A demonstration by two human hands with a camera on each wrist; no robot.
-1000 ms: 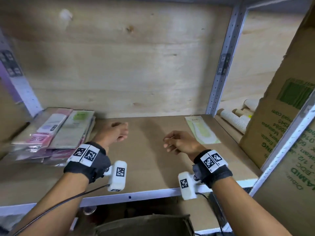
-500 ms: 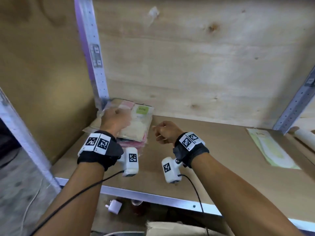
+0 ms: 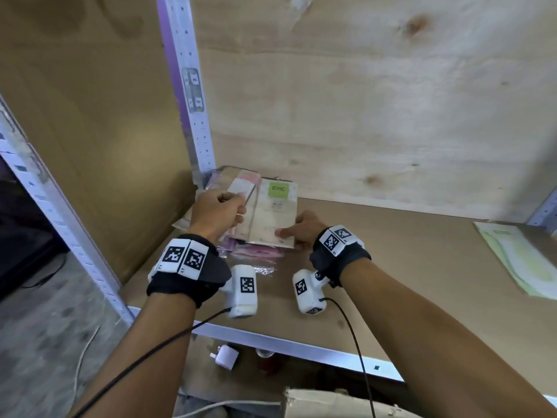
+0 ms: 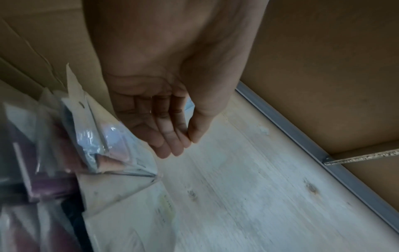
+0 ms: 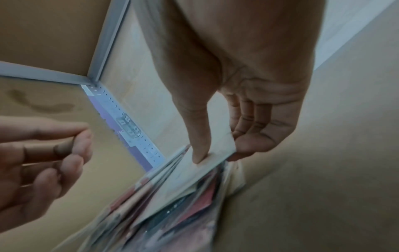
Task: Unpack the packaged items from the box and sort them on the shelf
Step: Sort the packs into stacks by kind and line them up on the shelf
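At the bottom edge of the head view we see the top of a cardboard box (image 3: 325, 401), with a white plug (image 3: 224, 356) on the floor below the shelf (image 3: 301, 346). Above it, at centre frame, our right hand (image 3: 303, 229) pinches the near right corner of the top packet (image 3: 275, 212), the one with the green label: thumb on top, fingers curled beneath, as the right wrist view confirms. Our left hand (image 3: 218, 211) hovers over the left side of the stack of packets (image 3: 241, 224); its fingers are loosely curled and hold nothing. The stack lies in the shelf's far left corner, against the upright post (image 3: 193, 95). A separate pale green packet (image 3: 521, 257) lies at right frame, well apart.

Risk, in our judgement: the packets are slick film wrappers, loosely stacked. Lifting the corner without bracing the stack may slide lower packets toward the shelf's front edge.
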